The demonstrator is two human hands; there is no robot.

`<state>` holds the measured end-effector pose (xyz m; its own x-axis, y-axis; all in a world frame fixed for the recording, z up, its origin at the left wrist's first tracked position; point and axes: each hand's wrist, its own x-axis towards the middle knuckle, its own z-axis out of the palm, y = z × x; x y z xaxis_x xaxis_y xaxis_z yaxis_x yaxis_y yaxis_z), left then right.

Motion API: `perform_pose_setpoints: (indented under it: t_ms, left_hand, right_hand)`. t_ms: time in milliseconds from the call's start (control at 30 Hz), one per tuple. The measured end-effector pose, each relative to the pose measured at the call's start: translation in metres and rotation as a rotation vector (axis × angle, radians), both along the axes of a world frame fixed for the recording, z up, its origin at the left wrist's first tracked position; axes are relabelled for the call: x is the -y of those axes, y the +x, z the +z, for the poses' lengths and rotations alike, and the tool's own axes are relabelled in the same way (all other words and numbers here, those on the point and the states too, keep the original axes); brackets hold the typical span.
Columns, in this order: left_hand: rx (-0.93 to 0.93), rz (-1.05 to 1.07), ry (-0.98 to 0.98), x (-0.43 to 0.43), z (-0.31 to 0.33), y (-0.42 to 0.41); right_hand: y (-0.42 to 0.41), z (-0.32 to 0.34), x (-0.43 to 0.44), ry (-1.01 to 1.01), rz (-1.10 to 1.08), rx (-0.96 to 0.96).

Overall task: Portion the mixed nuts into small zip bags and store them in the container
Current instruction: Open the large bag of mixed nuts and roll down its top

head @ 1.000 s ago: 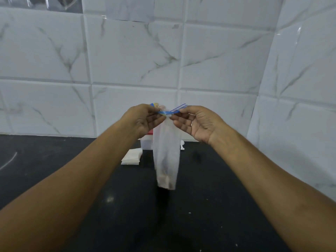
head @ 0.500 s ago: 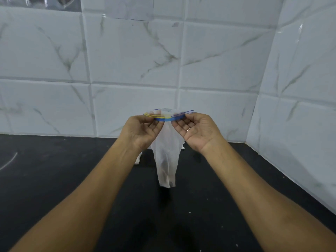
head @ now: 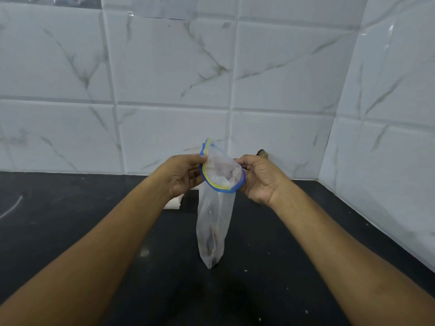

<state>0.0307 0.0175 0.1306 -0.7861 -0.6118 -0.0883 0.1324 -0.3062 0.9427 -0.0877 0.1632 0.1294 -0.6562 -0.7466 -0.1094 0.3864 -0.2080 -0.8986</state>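
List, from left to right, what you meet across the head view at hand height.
left hand → zip bag, pinched at its open rim by both hands → right hand → tiled side wall

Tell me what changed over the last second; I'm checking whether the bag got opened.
The mouth of the zip bag, pressed flat a second ago, has been pulled open into a loop. The left hand and right hand still pinch its rim, and it still hangs above the counter.
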Motion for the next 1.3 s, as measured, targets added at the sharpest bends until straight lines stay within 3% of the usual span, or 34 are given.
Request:
perform_pose_setpoints:
  t_ms: [267,500,1300]
  left_hand:
    - [-0.068,-0.037,0.123,0.002,0.007,-0.011]
    - [-0.012,-0.091,0.043,0.001,0.008,-0.016]
    - [0.069,-0.077,0.024,-0.003,0.025,-0.03]
  right_hand:
    - [-0.003,0.014,0.003,-0.003,0.023,-0.068]
    - [-0.004,0.014,0.011,0.063,0.123,-0.045]
    - [-0.006,0.029,0.014,0.114,0.122,-0.075]
